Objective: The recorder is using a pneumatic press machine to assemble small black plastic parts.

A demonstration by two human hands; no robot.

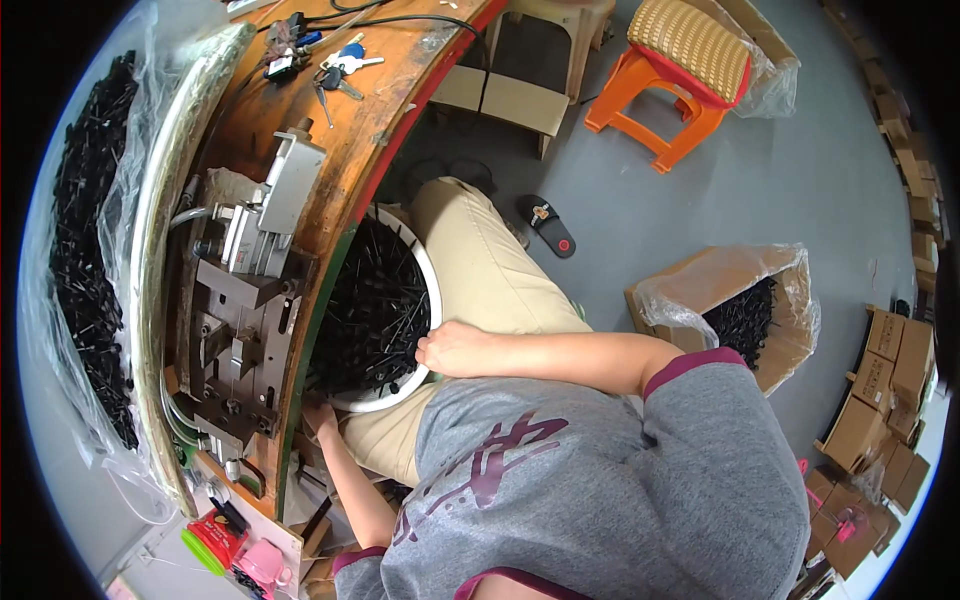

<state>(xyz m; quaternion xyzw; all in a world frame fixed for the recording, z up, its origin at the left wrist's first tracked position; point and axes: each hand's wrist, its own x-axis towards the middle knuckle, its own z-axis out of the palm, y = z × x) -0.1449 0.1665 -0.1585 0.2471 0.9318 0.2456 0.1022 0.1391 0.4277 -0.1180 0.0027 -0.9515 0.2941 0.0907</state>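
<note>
A white round bucket [433, 290], filled with thin black plastic-looking parts with knobbed ends [372, 300], rests against my lap, partly under the workbench edge. My right hand [455, 349] is closed on the near right side of its rim. My left hand [320, 418] is at the bucket's lower left side, close to the bench edge; its fingers are mostly hidden in shadow. Left of the bucket, a metal fixture with a pneumatic cylinder [265, 215] is mounted on the wooden workbench [350, 130].
Keys [347, 62] and cables lie on the bench's far end. Beyond the fixture sits a plastic-lined container [165, 240] of similar black parts. On the floor are an orange stool [660, 110], a slipper [548, 226] and a lined carton [680, 290] with black parts. Cartons [870, 380] are stacked at right.
</note>
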